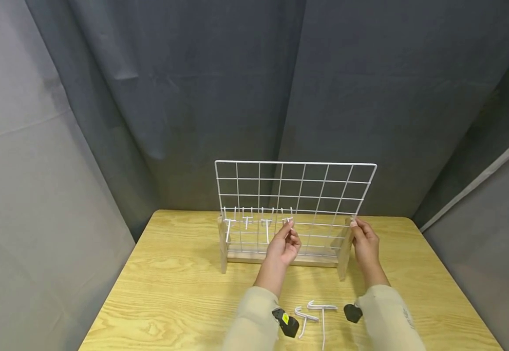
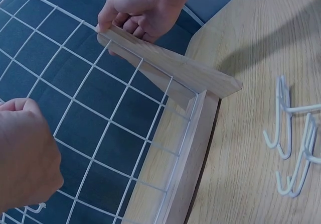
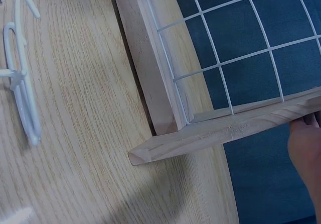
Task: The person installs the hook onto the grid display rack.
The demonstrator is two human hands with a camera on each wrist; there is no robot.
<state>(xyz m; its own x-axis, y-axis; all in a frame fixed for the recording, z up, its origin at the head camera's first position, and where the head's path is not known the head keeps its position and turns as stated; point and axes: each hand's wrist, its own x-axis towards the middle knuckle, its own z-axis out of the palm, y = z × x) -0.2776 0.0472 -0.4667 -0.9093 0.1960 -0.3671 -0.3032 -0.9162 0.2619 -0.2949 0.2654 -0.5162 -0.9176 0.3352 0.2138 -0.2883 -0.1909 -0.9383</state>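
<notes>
A white wire grid [image 1: 320, 196] stands in a wooden stand [image 1: 280, 260] on the table. My left hand [image 1: 284, 248] is in front of the grid, pinching a white wire hook [image 1: 287, 219] at one of the grid's middle wires. To its left, several white hooks [image 1: 267, 230] hang in a row from the grid. My right hand [image 1: 366, 241] grips the top of the stand's right wooden post [image 1: 344, 251], thumb at the grid's edge. In the left wrist view the left hand [image 2: 25, 153] hides most of the hook it pinches.
Two loose white hooks [image 1: 323, 308] lie on the wood-grain table [image 1: 158, 292] between my forearms, in front of the stand. Dark grey curtains [image 1: 219, 97] hang behind the table, with lighter panels at both sides.
</notes>
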